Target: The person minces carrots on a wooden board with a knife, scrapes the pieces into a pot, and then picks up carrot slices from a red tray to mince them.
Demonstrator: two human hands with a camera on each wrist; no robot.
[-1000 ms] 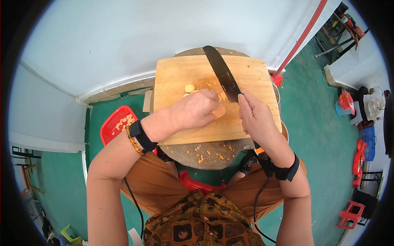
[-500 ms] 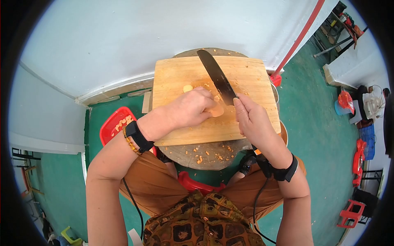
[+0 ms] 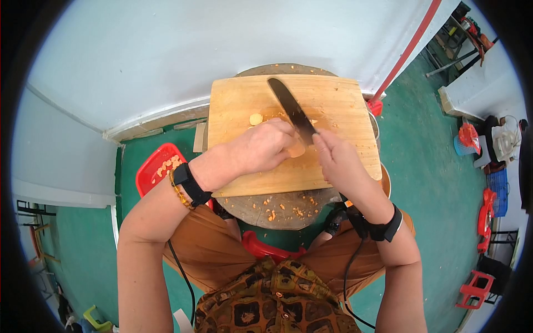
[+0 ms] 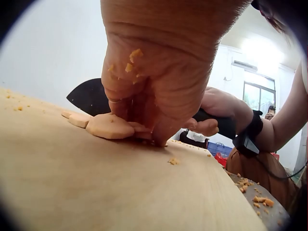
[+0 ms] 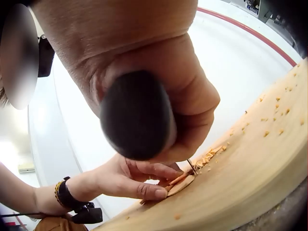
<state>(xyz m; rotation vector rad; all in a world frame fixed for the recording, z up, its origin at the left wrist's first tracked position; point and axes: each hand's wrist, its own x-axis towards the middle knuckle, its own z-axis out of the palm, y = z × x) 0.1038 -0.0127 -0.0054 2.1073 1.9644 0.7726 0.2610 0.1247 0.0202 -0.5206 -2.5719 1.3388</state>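
My left hand point(image 3: 258, 145) pinches pale orange sweet potato slices point(image 4: 109, 127), fingertips down at the wooden cutting board point(image 3: 266, 182). A flat slice pokes out from under the fingers. The right hand point(image 3: 345, 162) grips a black-bladed kitchen knife point(image 3: 288, 104); its dark handle end point(image 5: 136, 115) faces the right wrist camera. Just right of the left fingertips, the blade slants toward the far wall, and its edge reaches down beside small orange shreds point(image 5: 207, 158). One round slice point(image 3: 255, 119) lies alone on the board beyond the left hand.
The board rests on a round stump-like stand point(image 3: 250, 211) strewn with orange crumbs. A red basin point(image 3: 145, 172) with cut slices sits on the floor at left. The white wall point(image 3: 183, 50) rises behind, and a red pole point(image 3: 408, 50) leans at right.
The knife has shifted left and its tip has come nearer, the blade now closer to the left fingers. The left hand keeps its hold with only slight movement.
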